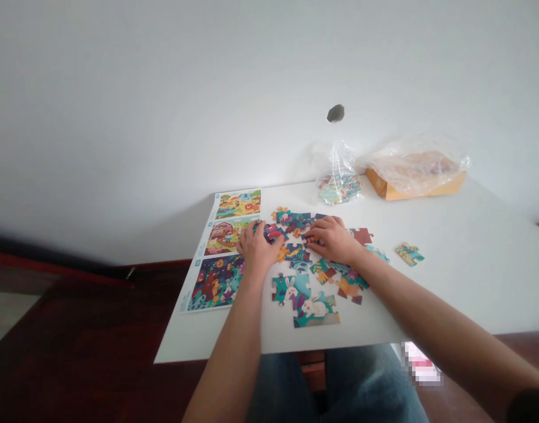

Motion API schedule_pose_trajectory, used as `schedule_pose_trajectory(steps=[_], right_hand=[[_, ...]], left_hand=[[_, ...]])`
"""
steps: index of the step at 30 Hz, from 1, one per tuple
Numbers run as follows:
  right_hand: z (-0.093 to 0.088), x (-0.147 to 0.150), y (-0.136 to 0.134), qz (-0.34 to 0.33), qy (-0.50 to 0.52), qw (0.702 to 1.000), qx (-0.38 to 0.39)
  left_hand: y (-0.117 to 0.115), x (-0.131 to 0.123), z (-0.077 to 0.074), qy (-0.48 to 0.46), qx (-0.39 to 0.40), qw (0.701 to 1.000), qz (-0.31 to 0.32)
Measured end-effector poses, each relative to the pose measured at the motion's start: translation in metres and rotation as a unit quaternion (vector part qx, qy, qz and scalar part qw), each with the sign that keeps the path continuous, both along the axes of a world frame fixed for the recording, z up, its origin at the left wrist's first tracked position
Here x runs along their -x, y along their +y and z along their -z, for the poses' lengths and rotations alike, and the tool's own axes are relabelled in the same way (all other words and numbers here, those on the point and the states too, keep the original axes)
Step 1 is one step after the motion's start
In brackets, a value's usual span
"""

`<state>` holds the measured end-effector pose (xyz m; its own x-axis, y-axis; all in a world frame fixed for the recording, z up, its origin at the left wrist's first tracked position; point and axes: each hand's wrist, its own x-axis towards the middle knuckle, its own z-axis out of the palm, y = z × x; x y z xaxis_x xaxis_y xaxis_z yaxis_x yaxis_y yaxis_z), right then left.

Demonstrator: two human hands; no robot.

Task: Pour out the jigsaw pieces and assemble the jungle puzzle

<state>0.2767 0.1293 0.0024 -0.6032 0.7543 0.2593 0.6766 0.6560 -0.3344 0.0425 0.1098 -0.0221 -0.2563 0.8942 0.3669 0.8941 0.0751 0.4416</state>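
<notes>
The left hand point(257, 249) rests on the jigsaw pieces point(295, 254) with its fingers loosely spread, and the right hand point(333, 239) curves over them from the other side, fingertips down; neither shows clearly whether it pinches a piece. The pieces lie in a loose heap mid-counter point(449, 294), with rabbit pieces point(305, 299) nearer. A printed picture sheet point(220, 282) lies left; a plastic bag point(338, 187) and wrapped cardboard box point(414, 182) sit far right.

- Jigsaw pieces point(291, 226) partly hidden under the left hand point(257, 248) and right hand point(333, 239)
- Bagged pieces point(338, 189) blurred behind plastic
- Pixelated object point(421, 364), unreadable
- Right forearm point(449, 329) cut off by the frame
</notes>
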Motion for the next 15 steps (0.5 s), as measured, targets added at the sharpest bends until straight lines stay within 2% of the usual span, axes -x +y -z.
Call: schedule_pose_trajectory(steps=[9, 15], right_hand=[[-0.0001, -0.0053, 0.0022, 0.035, -0.028, 0.999, 0.001], [0.0018, -0.0068, 0.0012, 0.038, -0.036, 0.999, 0.008]], left_hand=[[-0.0012, -0.0011, -0.0012, 0.008, -0.013, 1.000, 0.014], [-0.0023, -0.0041, -0.0099, 0.014, 0.021, 1.000, -0.002]])
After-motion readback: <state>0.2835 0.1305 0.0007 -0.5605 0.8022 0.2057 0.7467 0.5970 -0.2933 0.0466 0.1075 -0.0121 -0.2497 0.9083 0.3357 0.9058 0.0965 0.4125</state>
